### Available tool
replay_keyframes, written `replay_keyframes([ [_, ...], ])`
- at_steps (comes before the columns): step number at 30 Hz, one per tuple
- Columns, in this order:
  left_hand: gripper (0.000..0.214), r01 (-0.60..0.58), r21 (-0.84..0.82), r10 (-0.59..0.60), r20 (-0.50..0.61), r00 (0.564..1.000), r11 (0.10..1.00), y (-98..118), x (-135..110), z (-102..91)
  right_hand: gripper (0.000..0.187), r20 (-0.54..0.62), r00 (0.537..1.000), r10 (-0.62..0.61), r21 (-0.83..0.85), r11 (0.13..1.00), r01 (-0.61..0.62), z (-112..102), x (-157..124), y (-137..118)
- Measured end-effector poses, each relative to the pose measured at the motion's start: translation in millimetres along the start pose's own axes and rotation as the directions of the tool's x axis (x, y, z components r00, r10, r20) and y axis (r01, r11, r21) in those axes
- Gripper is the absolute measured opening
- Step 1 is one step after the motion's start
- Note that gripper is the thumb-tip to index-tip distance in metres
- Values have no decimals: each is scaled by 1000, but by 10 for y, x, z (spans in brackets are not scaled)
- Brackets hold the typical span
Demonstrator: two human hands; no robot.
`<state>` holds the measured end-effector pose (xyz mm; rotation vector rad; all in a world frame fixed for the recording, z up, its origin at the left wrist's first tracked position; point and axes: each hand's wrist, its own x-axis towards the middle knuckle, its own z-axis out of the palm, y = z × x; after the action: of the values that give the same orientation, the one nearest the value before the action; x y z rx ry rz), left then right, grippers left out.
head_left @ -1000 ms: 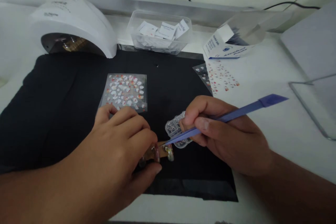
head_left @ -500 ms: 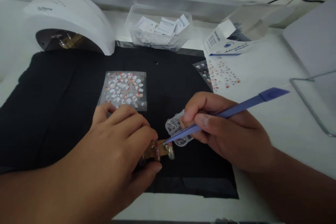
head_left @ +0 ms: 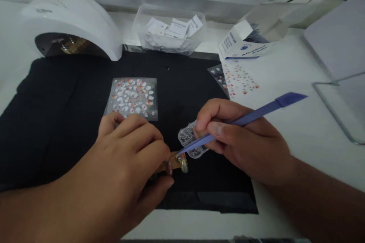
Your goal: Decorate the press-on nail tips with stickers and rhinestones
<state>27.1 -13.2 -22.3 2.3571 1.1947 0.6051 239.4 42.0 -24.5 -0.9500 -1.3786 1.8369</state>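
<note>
My left hand (head_left: 128, 155) is curled over a small brown strip carrying glossy false nails (head_left: 177, 163) and pins it to the black mat (head_left: 57, 114). My right hand (head_left: 242, 140) pinches blue tweezers (head_left: 242, 121). Their tip touches the strip beside my left fingertips. Just behind the tip lies a small clear case of tiny gems (head_left: 189, 142), partly hidden by my right fingers. A sheet of nail stickers (head_left: 131, 97) lies beyond my left hand.
A white nail lamp (head_left: 71, 26) stands at the back left. A clear tub of paper packets (head_left: 169, 32) and a white-and-blue box (head_left: 243, 43) sit behind the mat. More sticker sheets (head_left: 236, 79) lie at the mat's right edge. A metal frame (head_left: 336, 110) stands far right.
The view has shifted slightly. The tweezer tip has stayed at the nail strip, and both hands hold much the same pose.
</note>
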Motion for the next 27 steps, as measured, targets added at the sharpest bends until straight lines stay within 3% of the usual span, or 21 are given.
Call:
replay_keyframes([
  [27,9,-50,-32,49,-35,998,998,-9,-9,26,11,13,1000,-28,-47,999,28,6,-19,17],
])
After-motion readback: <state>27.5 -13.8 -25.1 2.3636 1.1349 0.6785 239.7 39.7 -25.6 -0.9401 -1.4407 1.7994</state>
